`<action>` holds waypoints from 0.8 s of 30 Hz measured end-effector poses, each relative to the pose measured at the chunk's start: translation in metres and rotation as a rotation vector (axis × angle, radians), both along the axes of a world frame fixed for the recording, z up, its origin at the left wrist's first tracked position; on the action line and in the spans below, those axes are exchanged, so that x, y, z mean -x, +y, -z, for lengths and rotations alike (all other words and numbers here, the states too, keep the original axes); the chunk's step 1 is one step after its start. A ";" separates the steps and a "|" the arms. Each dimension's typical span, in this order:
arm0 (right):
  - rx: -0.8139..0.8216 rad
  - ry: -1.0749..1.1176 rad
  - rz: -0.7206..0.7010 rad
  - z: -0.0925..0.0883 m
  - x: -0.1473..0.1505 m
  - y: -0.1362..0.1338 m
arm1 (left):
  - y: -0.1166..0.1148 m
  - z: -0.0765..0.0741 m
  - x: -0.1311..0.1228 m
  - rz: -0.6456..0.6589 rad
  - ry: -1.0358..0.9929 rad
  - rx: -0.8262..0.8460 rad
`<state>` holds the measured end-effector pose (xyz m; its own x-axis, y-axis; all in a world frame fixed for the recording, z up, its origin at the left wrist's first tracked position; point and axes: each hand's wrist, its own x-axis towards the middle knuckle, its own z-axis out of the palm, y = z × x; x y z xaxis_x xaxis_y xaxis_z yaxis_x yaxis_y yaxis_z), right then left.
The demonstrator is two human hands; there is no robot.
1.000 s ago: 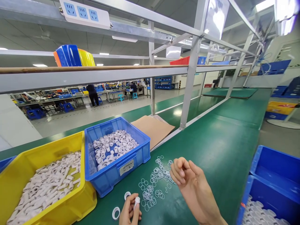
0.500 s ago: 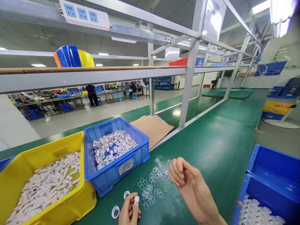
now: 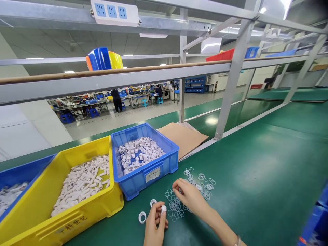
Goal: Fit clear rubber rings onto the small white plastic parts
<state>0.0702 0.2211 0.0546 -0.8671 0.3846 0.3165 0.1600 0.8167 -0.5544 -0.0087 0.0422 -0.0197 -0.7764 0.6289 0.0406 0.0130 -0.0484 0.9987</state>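
A: Low in the frame, just left of centre, the left hand is seen curled round a small white fitting. The fitting is pinched between thumb and fingertips, and its white end is shown poking up just above them.

B: And the right hand is laid out to the right of it, reaching toward the middle of the frame. Its fingers are bent down and drawn together over the scatter of clear rings on the green belt. Whether a ring is actually caught between the tips cannot be told; that spot is hidden by the fingers themselves.

A: Agreed. The rings are spread on both sides of that hand, some lower left by the fitting, more to the upper right, several overlapping.

B: Two white collars are lying flat on the belt just left of the left hand, near each other but apart, and untouched by either hand.

A: Above those, a blue bin of white ring-shaped parts is set at centre left. A yellow bin piled with white fittings is pressed against its left side.

B: A second blue bin is glimpsed at the far left edge, touching the yellow one. A sheet of cardboard is lying flat behind the central blue bin, to its upper right.
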 end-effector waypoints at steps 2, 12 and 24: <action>-0.160 -0.067 -0.002 0.021 0.014 -0.003 | 0.000 0.001 0.001 0.000 -0.003 0.006; -0.297 -0.134 -0.081 0.054 0.032 -0.014 | 0.001 0.019 0.008 0.075 0.036 0.069; -0.237 -0.045 -0.048 0.068 0.028 -0.011 | -0.003 0.009 0.008 0.119 0.046 0.080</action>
<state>0.0422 0.2100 -0.0135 -0.8980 0.2627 0.3531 0.1385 0.9302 -0.3399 -0.0165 0.0391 -0.0286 -0.6947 0.7190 0.0202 0.0575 0.0275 0.9980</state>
